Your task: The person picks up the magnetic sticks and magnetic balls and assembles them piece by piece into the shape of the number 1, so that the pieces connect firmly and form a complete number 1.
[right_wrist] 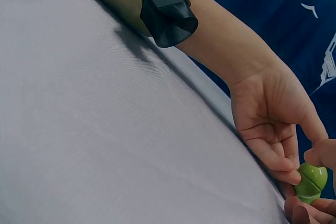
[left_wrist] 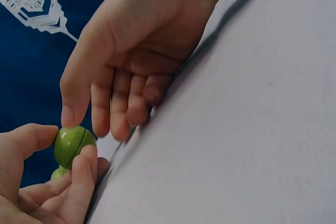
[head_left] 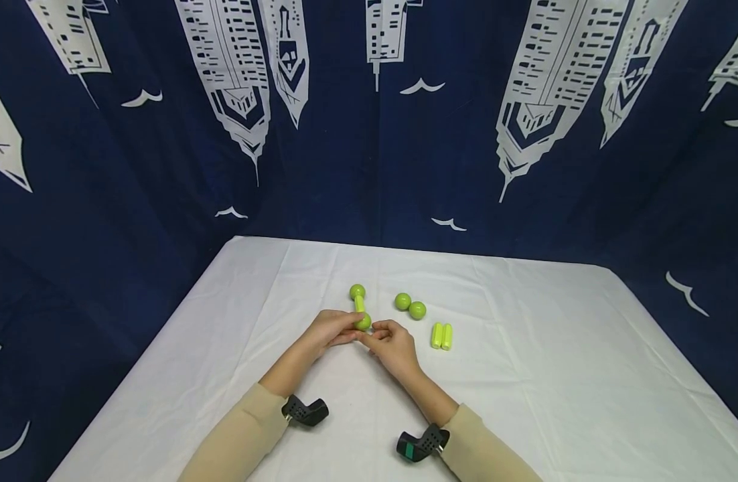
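At the middle of the table both hands meet at a shiny green ball (head_left: 363, 322) with a thin seam (left_wrist: 74, 147). My left hand (head_left: 337, 327) pinches it between thumb and fingers. My right hand (head_left: 394, 347) has its thumb and index finger on the near right side of the same ball, its other fingers loosely bent. From the ball a short yellow-green rod (head_left: 359, 303) leads away to a second green ball (head_left: 357, 291) at its far end. The fingers hide part of the held ball.
Two loose green balls, one (head_left: 402, 301) beside another (head_left: 417, 310), lie to the right of the hands. Nearer, two yellow-green rods (head_left: 442, 336) lie side by side. A white cloth (head_left: 550, 375) covers the table. A dark blue printed curtain (head_left: 375, 167) hangs behind.
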The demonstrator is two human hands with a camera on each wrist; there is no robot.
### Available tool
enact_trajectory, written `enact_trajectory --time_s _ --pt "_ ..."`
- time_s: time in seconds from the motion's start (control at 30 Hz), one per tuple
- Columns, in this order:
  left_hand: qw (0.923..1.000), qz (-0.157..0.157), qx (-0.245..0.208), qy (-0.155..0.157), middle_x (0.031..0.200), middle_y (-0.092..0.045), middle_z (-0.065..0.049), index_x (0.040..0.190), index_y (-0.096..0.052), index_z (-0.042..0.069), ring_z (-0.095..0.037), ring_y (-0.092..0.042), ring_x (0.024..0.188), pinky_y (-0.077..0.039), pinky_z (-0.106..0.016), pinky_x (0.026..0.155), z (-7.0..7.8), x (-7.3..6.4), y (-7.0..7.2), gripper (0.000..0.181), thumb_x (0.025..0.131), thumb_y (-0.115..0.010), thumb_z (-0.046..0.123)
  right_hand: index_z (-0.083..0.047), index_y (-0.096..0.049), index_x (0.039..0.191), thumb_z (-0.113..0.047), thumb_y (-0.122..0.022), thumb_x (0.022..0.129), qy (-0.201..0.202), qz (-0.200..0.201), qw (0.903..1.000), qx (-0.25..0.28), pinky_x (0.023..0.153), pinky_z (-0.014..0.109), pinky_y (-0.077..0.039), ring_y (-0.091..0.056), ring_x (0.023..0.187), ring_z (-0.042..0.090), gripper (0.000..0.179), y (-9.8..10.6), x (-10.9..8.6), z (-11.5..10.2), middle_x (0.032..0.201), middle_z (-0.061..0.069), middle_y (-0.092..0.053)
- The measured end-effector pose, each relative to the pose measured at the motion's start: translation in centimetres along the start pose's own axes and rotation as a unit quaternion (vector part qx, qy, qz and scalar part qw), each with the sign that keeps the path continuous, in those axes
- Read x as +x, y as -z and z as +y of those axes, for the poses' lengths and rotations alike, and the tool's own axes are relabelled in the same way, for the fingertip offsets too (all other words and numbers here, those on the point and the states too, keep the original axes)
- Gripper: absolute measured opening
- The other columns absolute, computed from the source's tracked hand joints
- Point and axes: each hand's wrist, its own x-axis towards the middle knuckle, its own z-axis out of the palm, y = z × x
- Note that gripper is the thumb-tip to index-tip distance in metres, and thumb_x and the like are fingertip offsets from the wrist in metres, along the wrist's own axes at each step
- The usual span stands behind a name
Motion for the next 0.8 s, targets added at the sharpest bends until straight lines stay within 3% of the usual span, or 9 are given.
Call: enact_trajectory --time_s 0.27,0.4,0.63,0.8 --pt "0.9985 -0.047 0.017 -0.023 0.079 -0.068 -0.006 0.114 -0.059 -0.016 -0.008 -0.067 0.069 -0.057 -0.018 0.073 -0.4 0.2 1.0 0.04 0.094 -0.066 0.018 0.007 -0.062 0.107 -0.025 -0.075 0.085 -0.007 -0.013 0.9998 0.009 0.05 0.019 -0.049 -0.06 0.059 0.01 0.041 0.3 0.3 0.0 0.079 0.006 -0.064" --pt "0.9989 -0.039 0.013 -0.02 0.08 -0.068 -0.007 0.114 -0.06 -0.015 -0.007 -0.067 0.069 -0.057 -0.017 0.072 -0.5 0.3 1.1 0.04 0.093 -0.067 0.018 0.008 -0.062 0.105 -0.026 -0.074 0.085 0.005 -0.025 0.9996 0.015 0.052 0.021 -0.052 -0.061 0.06 0.01 0.041 0.7 0.3 -0.3 0.08 0.007 -0.064" --pt "0.9992 -0.028 0.024 -0.017 0.082 -0.068 -0.008 0.113 -0.06 -0.014 -0.008 -0.067 0.071 -0.057 -0.017 0.071 -0.5 0.2 1.0 0.039 0.093 -0.067 0.019 0.006 -0.065 0.107 -0.017 -0.075 0.085 -0.04 -0.023 0.9986 0.026 0.059 0.025 -0.057 -0.065 0.065 0.017 0.033 2.0 1.3 -1.1 0.083 0.009 -0.065" --pt "0.9992 -0.021 0.029 -0.018 0.082 -0.067 -0.008 0.112 -0.06 -0.014 -0.009 -0.067 0.07 -0.057 -0.018 0.071 -0.4 0.2 0.8 0.039 0.093 -0.068 0.019 0.004 -0.066 0.104 -0.014 -0.074 0.086 -0.048 -0.011 0.9977 0.048 0.064 0.027 -0.058 -0.064 0.067 0.014 0.028 3.8 1.5 -1.8 0.085 0.007 -0.067"
